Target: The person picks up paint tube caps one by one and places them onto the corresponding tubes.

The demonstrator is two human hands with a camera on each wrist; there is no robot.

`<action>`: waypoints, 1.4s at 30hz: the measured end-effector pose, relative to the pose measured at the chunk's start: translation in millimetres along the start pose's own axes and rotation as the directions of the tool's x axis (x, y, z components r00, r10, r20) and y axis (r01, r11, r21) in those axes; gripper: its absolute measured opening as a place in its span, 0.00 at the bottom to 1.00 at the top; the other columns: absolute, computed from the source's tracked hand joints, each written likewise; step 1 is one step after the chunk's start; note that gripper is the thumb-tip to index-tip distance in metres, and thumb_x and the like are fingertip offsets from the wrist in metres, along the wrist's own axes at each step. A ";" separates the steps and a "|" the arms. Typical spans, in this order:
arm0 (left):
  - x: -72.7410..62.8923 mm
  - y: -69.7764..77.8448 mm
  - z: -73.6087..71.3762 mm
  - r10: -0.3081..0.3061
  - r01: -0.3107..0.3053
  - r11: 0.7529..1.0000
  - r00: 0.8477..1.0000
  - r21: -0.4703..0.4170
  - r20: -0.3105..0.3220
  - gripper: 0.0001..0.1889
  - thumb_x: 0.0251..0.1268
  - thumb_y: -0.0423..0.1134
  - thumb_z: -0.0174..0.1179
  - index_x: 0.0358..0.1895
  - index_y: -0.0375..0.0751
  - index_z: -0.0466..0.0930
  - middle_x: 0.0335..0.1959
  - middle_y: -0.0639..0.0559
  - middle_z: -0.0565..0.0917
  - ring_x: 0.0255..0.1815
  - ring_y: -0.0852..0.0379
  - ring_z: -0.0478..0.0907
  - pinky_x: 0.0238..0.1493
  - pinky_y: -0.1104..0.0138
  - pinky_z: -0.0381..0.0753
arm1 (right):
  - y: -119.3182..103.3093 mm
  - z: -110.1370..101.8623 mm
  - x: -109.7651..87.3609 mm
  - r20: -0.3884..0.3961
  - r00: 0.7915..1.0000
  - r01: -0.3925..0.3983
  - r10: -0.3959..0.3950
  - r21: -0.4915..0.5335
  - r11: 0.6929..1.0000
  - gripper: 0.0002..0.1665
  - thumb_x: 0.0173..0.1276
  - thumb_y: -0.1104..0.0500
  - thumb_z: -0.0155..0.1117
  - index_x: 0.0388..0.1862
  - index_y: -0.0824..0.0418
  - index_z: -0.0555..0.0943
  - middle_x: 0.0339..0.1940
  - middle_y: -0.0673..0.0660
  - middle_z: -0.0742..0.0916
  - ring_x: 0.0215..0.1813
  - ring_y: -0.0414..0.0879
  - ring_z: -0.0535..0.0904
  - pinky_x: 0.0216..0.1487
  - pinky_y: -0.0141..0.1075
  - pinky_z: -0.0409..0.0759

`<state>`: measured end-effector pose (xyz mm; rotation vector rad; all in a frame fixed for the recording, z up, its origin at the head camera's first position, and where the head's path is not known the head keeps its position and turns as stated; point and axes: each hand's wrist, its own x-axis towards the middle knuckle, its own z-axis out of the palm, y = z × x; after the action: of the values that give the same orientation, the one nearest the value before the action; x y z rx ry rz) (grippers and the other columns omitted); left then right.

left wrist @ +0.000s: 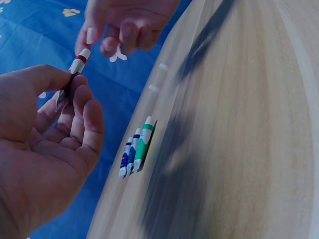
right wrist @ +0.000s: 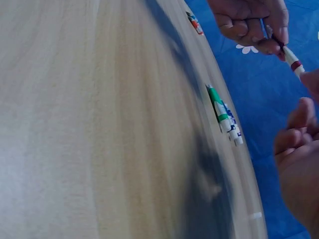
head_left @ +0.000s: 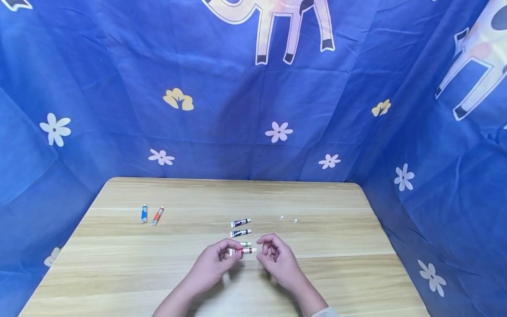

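Between thumb and fingers, my left hand (head_left: 211, 263) pinches a small paint tube (left wrist: 78, 64) with a dark red band and a white cap, held above the table. The cap end points toward my right hand (head_left: 280, 262). That hand's fingers are loosely bent and its fingertips are close around the cap, with a gap between thumb and forefinger in the head view. Just beyond the held tube lies a green paint tube (left wrist: 143, 144), partly covered in the head view. Two dark blue paint tubes (head_left: 240, 223) lie beside it in a row.
A light blue tube (head_left: 144, 214) and an orange-red tube (head_left: 157, 215) lie farther left on the wooden table (head_left: 317, 281). Two tiny white pieces (head_left: 295, 220) sit right of the row. A blue patterned cloth (head_left: 222, 110) hangs along the back and sides.
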<state>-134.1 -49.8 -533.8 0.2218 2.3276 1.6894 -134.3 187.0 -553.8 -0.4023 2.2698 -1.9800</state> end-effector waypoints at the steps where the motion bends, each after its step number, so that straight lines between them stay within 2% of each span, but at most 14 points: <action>1: 0.0 0.1 -0.3 -0.001 0.001 1.000 1.000 -0.002 0.001 0.11 0.71 0.44 0.73 0.52 0.50 0.88 0.27 0.57 0.74 0.27 0.65 0.69 0.31 0.70 0.72 | 1.1 -0.5 -0.5 -0.006 0.999 0.049 -0.049 -0.015 0.999 0.20 0.70 0.68 0.72 0.59 0.66 0.81 0.38 0.59 0.79 0.32 0.31 0.70 0.31 0.21 0.72; 4: 0.0 0.8 -0.9 -0.005 0.005 1.000 1.000 -0.007 0.010 0.11 0.71 0.44 0.72 0.53 0.50 0.88 0.27 0.57 0.75 0.26 0.66 0.69 0.31 0.70 0.72 | 3.8 -0.6 -0.7 -0.024 0.986 0.166 -0.166 -0.024 0.986 0.19 0.66 0.70 0.75 0.55 0.66 0.83 0.37 0.67 0.77 0.33 0.30 0.69 0.30 0.22 0.71; 7: 0.2 2.0 -1.2 -0.001 0.001 1.000 1.000 -0.026 0.027 0.12 0.72 0.44 0.71 0.54 0.46 0.88 0.31 0.53 0.82 0.29 0.64 0.75 0.35 0.71 0.76 | 4.7 0.3 -0.1 -0.050 0.981 0.187 -0.188 -0.025 0.982 0.15 0.66 0.69 0.75 0.51 0.65 0.86 0.36 0.70 0.76 0.33 0.29 0.68 0.30 0.22 0.71; 10: 0.0 3.1 -1.2 0.002 0.000 0.999 0.999 -0.049 0.045 0.13 0.74 0.43 0.70 0.55 0.43 0.87 0.40 0.45 0.89 0.36 0.59 0.83 0.42 0.72 0.81 | 4.2 1.2 -0.2 -0.071 0.985 0.154 -0.156 -0.035 0.988 0.11 0.66 0.68 0.76 0.47 0.63 0.88 0.34 0.67 0.78 0.32 0.29 0.69 0.30 0.21 0.71; 13: -0.2 3.5 -1.3 0.001 0.003 0.998 0.998 -0.066 0.056 0.13 0.74 0.42 0.69 0.56 0.41 0.87 0.46 0.41 0.91 0.42 0.53 0.87 0.46 0.72 0.84 | 3.1 2.0 -0.7 -0.084 0.989 0.117 -0.122 -0.062 0.991 0.10 0.66 0.66 0.77 0.45 0.61 0.89 0.34 0.63 0.79 0.31 0.29 0.70 0.30 0.21 0.71; 20: 0.2 4.1 -2.1 0.001 0.005 0.997 0.998 -0.080 0.069 0.14 0.74 0.44 0.69 0.56 0.42 0.87 0.45 0.41 0.91 0.40 0.54 0.87 0.46 0.71 0.83 | 2.5 4.4 0.4 -0.117 0.992 0.036 -0.049 -0.109 0.993 0.08 0.69 0.60 0.77 0.46 0.55 0.90 0.33 0.52 0.80 0.33 0.33 0.71 0.33 0.23 0.73; 26: -0.2 6.3 -2.8 -0.001 0.007 0.997 0.998 -0.082 0.067 0.16 0.73 0.44 0.71 0.58 0.43 0.86 0.39 0.45 0.89 0.34 0.59 0.82 0.39 0.71 0.81 | 4.0 6.1 2.2 -0.131 0.991 -0.013 -0.003 -0.120 0.993 0.05 0.72 0.59 0.75 0.45 0.54 0.89 0.33 0.49 0.80 0.35 0.35 0.73 0.37 0.24 0.75; 29: -0.7 8.6 -2.2 -0.003 0.006 0.998 0.999 -0.057 0.054 0.15 0.71 0.44 0.72 0.57 0.44 0.87 0.34 0.49 0.85 0.30 0.63 0.77 0.35 0.71 0.78 | 3.0 7.3 2.4 -0.127 0.992 -0.036 0.020 -0.126 0.991 0.04 0.74 0.59 0.73 0.45 0.54 0.88 0.34 0.49 0.80 0.36 0.35 0.74 0.38 0.25 0.76; 35: -0.5 10.6 5.5 0.025 -0.024 0.998 0.999 0.066 -0.020 0.10 0.69 0.42 0.74 0.51 0.50 0.90 0.29 0.55 0.79 0.27 0.65 0.72 0.30 0.72 0.74 | 3.1 11.2 0.8 -0.072 0.996 -0.064 0.055 -0.131 0.989 0.06 0.82 0.57 0.63 0.47 0.59 0.82 0.36 0.51 0.79 0.36 0.34 0.72 0.39 0.26 0.75; 39: -2.6 9.1 12.7 0.063 -0.056 0.992 0.996 0.112 -0.064 0.09 0.68 0.37 0.74 0.48 0.52 0.90 0.27 0.57 0.80 0.26 0.67 0.73 0.29 0.73 0.75 | 5.7 12.4 -1.7 -0.034 0.998 -0.061 0.056 -0.187 0.980 0.11 0.87 0.53 0.56 0.48 0.59 0.79 0.36 0.53 0.78 0.36 0.34 0.71 0.41 0.28 0.74; 42: -4.8 6.9 17.7 0.118 -0.100 0.979 0.989 0.178 -0.093 0.09 0.67 0.35 0.74 0.47 0.53 0.91 0.26 0.59 0.80 0.26 0.70 0.72 0.30 0.73 0.75 | 7.2 12.8 -3.2 -0.013 0.998 -0.068 0.067 -0.226 0.972 0.13 0.89 0.51 0.52 0.49 0.59 0.77 0.37 0.51 0.77 0.38 0.35 0.71 0.43 0.29 0.75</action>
<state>-124.5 -32.8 -531.8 0.3083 2.5858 1.5811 -129.0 176.4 -563.1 -0.3333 2.4863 -1.6986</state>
